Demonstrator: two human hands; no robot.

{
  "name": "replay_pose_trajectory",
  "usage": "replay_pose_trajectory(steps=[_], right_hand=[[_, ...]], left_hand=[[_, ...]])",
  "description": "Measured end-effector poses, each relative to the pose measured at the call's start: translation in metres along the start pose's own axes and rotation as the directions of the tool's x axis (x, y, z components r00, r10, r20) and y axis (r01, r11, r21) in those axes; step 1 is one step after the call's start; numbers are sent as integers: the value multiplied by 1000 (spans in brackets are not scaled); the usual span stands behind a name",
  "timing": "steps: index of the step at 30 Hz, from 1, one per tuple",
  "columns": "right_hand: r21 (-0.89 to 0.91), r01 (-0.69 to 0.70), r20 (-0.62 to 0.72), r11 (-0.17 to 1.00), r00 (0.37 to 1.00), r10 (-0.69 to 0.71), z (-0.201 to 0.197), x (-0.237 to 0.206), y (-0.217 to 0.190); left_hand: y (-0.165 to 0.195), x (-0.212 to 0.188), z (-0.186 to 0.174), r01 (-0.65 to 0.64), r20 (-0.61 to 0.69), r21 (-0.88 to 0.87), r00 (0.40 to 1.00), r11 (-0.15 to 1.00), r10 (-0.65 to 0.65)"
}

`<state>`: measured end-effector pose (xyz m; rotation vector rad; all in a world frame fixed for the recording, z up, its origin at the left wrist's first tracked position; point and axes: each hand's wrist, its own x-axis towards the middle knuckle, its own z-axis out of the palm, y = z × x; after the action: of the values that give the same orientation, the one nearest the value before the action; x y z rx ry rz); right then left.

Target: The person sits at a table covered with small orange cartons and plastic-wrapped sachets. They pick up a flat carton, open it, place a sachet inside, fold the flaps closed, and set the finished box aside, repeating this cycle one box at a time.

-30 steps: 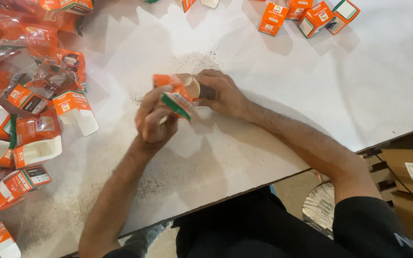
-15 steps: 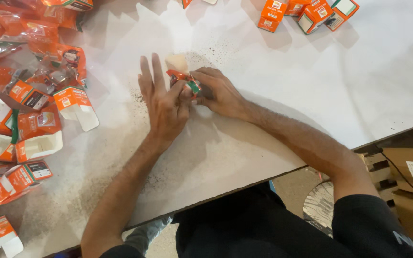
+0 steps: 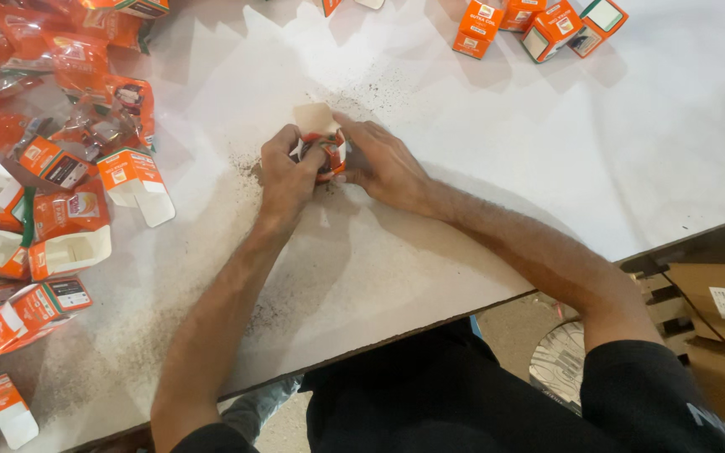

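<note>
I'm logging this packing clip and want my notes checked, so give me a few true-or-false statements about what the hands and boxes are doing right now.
1. Both hands hold one small orange carton. True.
2. The carton's top flap is closed. False: it stands open.
3. Open empty cartons lie at the table's left. True.
4. The left hand rests flat on the table. False: it grips the carton, as does the right hand.
5. Closed orange boxes sit at the far edge. True.
</note>
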<state>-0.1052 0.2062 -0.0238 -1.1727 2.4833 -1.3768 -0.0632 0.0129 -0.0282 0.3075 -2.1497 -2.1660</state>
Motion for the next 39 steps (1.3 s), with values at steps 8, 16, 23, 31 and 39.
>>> replay_pose_trajectory(steps=[8, 16, 23, 31, 39], right_hand=[[-203, 215, -13, 955, 975, -223, 2, -4, -5], [-362, 293, 34, 885, 953, -302, 0, 0, -4], [-204, 132, -7, 970, 991, -137, -2, -1, -7], [-92, 73, -9, 993, 997, -74, -2, 2, -4], [-125, 127, 18, 984, 992, -126, -6, 2, -12]], left_hand=[[-5, -1, 9, -124, -31, 36, 992, 992, 125], [3, 3, -29, 184, 247, -352, 964, 918, -98], [-6, -4, -11, -551, 111, 254, 833, 795, 542], [0, -18, -24, -772, 343, 456, 611, 442, 713], [-8, -22, -17, -707, 250, 353, 702, 613, 667]])
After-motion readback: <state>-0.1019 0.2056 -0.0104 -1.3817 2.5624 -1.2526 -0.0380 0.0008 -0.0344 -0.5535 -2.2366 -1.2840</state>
